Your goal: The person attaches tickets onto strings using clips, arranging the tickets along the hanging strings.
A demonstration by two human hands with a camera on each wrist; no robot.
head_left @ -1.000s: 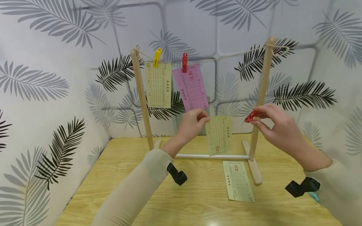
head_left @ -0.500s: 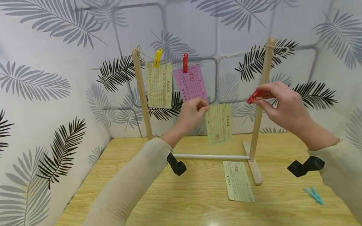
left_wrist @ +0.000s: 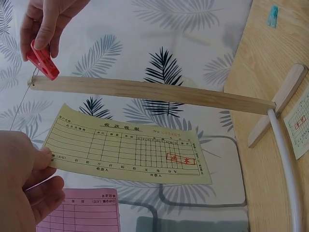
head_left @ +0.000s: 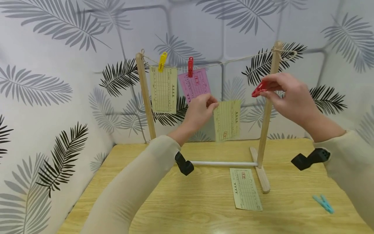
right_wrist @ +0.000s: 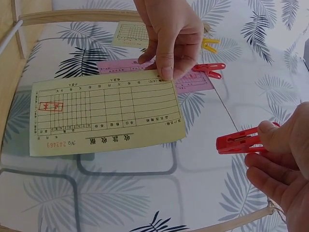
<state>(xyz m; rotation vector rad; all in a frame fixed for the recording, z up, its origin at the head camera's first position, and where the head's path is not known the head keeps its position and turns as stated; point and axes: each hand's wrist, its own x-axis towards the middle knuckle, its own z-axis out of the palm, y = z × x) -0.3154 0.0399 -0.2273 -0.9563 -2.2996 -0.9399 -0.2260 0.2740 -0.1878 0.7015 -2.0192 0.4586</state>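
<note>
My left hand (head_left: pixel 200 110) pinches a corner of a yellow receipt slip (head_left: pixel 227 120), which hangs below the string (head_left: pixel 233 60). In the right wrist view the thumb lies over that slip's edge. Off to the right, my right hand (head_left: pixel 292 97) pinches a red clothespin (right_wrist: pixel 239 140) by its handle end; its nose points left and grips nothing. A pink slip (head_left: pixel 195 84) hangs tilted from the string under another red clothespin (head_left: pixel 190 67), its lower part hidden by my left hand. Left of it, a yellow slip (head_left: pixel 163 91) hangs under a yellow clothespin (head_left: pixel 162 61).
Wooden posts (head_left: pixel 267 120) carry the string, joined low down by a white rod (head_left: pixel 225 163). Another yellowish slip (head_left: pixel 246 189) lies on the wooden table (head_left: pixel 187 201), with a teal clothespin (head_left: pixel 323 204) to its right. Behind stands a leaf-patterned wall covering (head_left: pixel 96 48).
My left hand has lifted the yellow slip toward the string, now overlapping more of the pink slip. My right hand has risen with the red clothespin, and the teal clothespin has come into fuller view.
</note>
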